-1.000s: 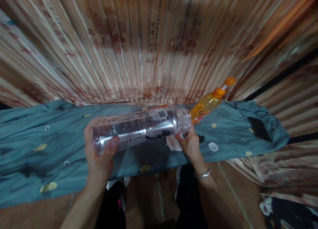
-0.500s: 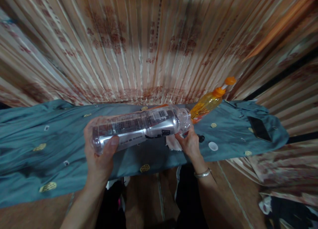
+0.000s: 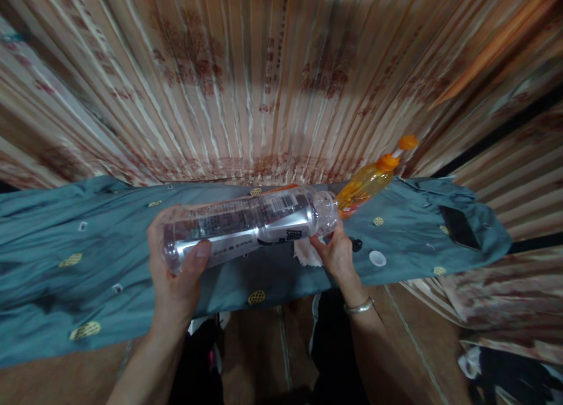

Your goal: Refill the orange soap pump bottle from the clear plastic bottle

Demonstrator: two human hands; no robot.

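Observation:
A clear plastic bottle [image 3: 281, 214] with a silver printed label lies on its side in the air over the cloth, its neck pointing right. My left hand [image 3: 178, 270] is wrapped round its base, thumb on the near side. At the other end, my right hand [image 3: 338, 252] grips the neck, with some fingers hidden behind it. Just beyond the neck stands a bottle of yellow-orange liquid [image 3: 367, 185] with an orange top; the clear bottle's mouth hides part of it. A white tissue [image 3: 307, 252] shows beneath the clear bottle, beside my right hand.
A blue-green cloth [image 3: 118, 241] with yellow prints covers the long narrow table. Right of my right hand are a small black object [image 3: 357, 245] and a white round cap [image 3: 377, 258]. Farther right lies a black phone [image 3: 460, 227]. A patterned curtain [image 3: 246, 88] hangs behind.

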